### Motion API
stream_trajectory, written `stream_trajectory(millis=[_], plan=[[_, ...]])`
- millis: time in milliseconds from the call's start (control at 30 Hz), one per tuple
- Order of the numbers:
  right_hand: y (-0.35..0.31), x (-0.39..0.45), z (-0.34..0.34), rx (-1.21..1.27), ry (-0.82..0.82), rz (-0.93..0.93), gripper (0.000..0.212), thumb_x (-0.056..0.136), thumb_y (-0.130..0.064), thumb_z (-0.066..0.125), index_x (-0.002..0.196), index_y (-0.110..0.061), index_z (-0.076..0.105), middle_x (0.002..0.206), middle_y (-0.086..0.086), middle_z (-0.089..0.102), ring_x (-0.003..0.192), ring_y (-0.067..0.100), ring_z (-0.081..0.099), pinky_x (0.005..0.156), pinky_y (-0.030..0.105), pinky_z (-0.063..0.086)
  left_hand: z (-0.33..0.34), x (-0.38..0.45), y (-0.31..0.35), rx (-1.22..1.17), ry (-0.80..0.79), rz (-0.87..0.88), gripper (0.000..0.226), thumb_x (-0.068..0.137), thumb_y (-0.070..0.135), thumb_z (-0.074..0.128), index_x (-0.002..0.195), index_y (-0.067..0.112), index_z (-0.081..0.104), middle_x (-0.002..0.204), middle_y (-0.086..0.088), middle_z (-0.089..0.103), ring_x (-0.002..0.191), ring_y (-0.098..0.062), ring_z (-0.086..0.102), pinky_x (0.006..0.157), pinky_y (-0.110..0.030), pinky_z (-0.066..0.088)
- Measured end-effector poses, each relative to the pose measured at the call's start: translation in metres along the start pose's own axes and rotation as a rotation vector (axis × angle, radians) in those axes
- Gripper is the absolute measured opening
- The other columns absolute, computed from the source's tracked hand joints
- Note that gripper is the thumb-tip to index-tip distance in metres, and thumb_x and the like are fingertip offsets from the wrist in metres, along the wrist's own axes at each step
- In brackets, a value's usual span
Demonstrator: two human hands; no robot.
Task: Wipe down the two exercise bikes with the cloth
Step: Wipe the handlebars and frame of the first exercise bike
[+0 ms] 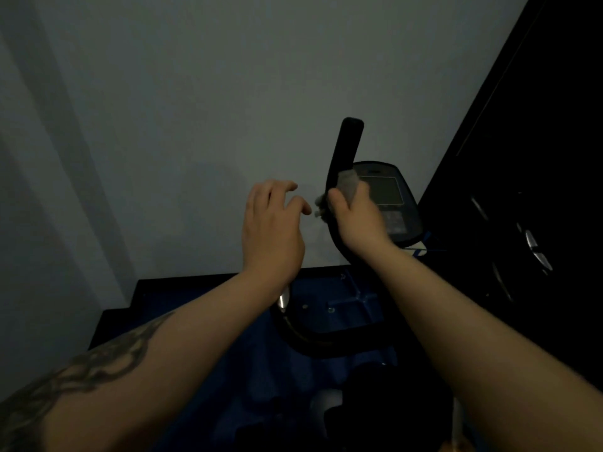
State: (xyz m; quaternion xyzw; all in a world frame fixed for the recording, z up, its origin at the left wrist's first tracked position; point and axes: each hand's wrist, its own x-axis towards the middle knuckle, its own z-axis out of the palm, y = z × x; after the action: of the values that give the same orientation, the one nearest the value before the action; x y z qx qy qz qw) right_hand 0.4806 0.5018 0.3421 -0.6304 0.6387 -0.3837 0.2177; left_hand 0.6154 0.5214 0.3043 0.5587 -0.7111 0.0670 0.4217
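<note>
While gripping handlebar (346,148), right hand (357,220), cloth (348,185)

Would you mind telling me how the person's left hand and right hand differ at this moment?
The right hand is curled round the bike's black handlebar, pressing the pale cloth against it; the left hand holds nothing. The left hand's fingers are loosely bent in mid-air beside the bar, touching nothing, while the right hand's wrap tightly. Both are bare and raised to about the same height.

Dimly lit, murky throughout. Soft shadow bands across the wall (98,158) at left. Right side almost black, detail lost. Slightly soft and grainy; wide-angle bending toward the edges. No glare.
</note>
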Motion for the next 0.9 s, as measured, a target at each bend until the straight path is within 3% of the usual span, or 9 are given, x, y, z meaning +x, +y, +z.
stream_trajectory(millis=[67,167,300,467,533,600,700,767,900], plan=[[0.003,0.008,-0.016,-0.108,-0.057,0.004,0.034,0.100,-0.038,0.045,0.119,-0.010,0.048,0.097,0.001,0.052,0.084,0.014,0.049,0.067,0.020,0.039,0.001,0.001,0.000,-0.004,0.004,0.005,0.037,0.068,-0.013,0.058,0.092,0.015,0.065,0.127,-0.008,0.053,0.121,-0.027,0.041,0.108,-0.030,0.022],[-0.006,0.026,-0.031,0.057,0.048,-0.023,0.027,0.101,-0.031,0.046,0.119,-0.012,0.052,0.091,-0.005,0.056,0.078,0.008,0.052,0.049,0.002,0.034,0.002,0.001,-0.002,-0.017,0.011,0.006,0.039,0.067,-0.015,0.057,0.092,0.014,0.065,0.124,-0.008,0.054,0.119,-0.026,0.040,0.107,-0.029,0.023],[-0.009,0.020,-0.002,0.178,0.104,-0.066,0.035,0.101,-0.028,0.046,0.131,-0.010,0.039,0.109,0.002,0.055,0.093,0.013,0.052,0.072,0.020,0.039,0.003,0.001,-0.003,-0.016,0.019,0.027,0.039,0.067,-0.014,0.054,0.092,0.013,0.066,0.122,-0.008,0.055,0.117,-0.026,0.039,0.107,-0.036,0.030],[0.003,0.020,-0.033,0.108,-0.007,-0.063,0.033,0.100,-0.031,0.048,0.127,-0.011,0.046,0.105,-0.001,0.059,0.091,0.011,0.057,0.070,0.023,0.041,0.003,0.001,-0.003,-0.013,0.019,0.018,0.037,0.068,-0.013,0.056,0.092,0.014,0.067,0.122,-0.007,0.056,0.118,-0.024,0.037,0.104,-0.031,0.027],[-0.016,0.030,-0.039,0.278,0.101,-0.116,0.030,0.099,-0.029,0.050,0.125,-0.014,0.045,0.105,-0.003,0.058,0.089,0.005,0.057,0.070,0.018,0.044,0.003,0.001,-0.003,-0.011,0.021,0.018,0.036,0.068,-0.013,0.056,0.091,0.013,0.067,0.122,-0.007,0.056,0.117,-0.024,0.037,0.103,-0.030,0.026],[-0.033,0.034,-0.028,0.377,0.142,-0.184,0.043,0.098,-0.025,0.053,0.138,-0.018,0.036,0.129,0.006,0.051,0.108,0.010,0.053,0.079,0.010,0.043,0.003,0.001,-0.002,-0.009,0.022,0.019,0.036,0.069,-0.012,0.056,0.092,0.014,0.067,0.122,-0.007,0.055,0.118,-0.024,0.038,0.105,-0.031,0.026],[-0.026,0.021,-0.004,0.279,0.175,-0.249,0.067,0.099,-0.020,0.053,0.153,-0.021,0.014,0.155,0.004,0.023,0.125,0.002,0.028,0.080,-0.011,0.023,0.003,-0.001,-0.002,-0.002,0.030,0.021,0.035,0.071,-0.012,0.056,0.092,0.013,0.066,0.123,-0.007,0.055,0.118,-0.022,0.037,0.106,-0.033,0.029],[-0.015,0.013,-0.004,0.258,0.194,-0.286,0.065,0.100,-0.019,0.050,0.154,-0.019,0.013,0.157,0.003,0.020,0.132,0.003,0.026,0.086,-0.012,0.017,0.004,-0.001,-0.001,-0.007,0.032,0.021,0.035,0.070,-0.013,0.058,0.092,0.013,0.066,0.122,-0.007,0.055,0.117,-0.022,0.037,0.105,-0.033,0.031],[-0.031,0.031,-0.018,0.139,0.303,-0.441,0.053,0.098,-0.022,0.053,0.147,-0.014,0.035,0.154,0.006,0.030,0.142,0.018,0.025,0.110,0.011,0.020,0.005,0.000,-0.002,0.000,0.035,0.030,0.037,0.068,-0.014,0.059,0.093,0.012,0.066,0.120,-0.008,0.056,0.116,-0.023,0.038,0.106,-0.030,0.027]])
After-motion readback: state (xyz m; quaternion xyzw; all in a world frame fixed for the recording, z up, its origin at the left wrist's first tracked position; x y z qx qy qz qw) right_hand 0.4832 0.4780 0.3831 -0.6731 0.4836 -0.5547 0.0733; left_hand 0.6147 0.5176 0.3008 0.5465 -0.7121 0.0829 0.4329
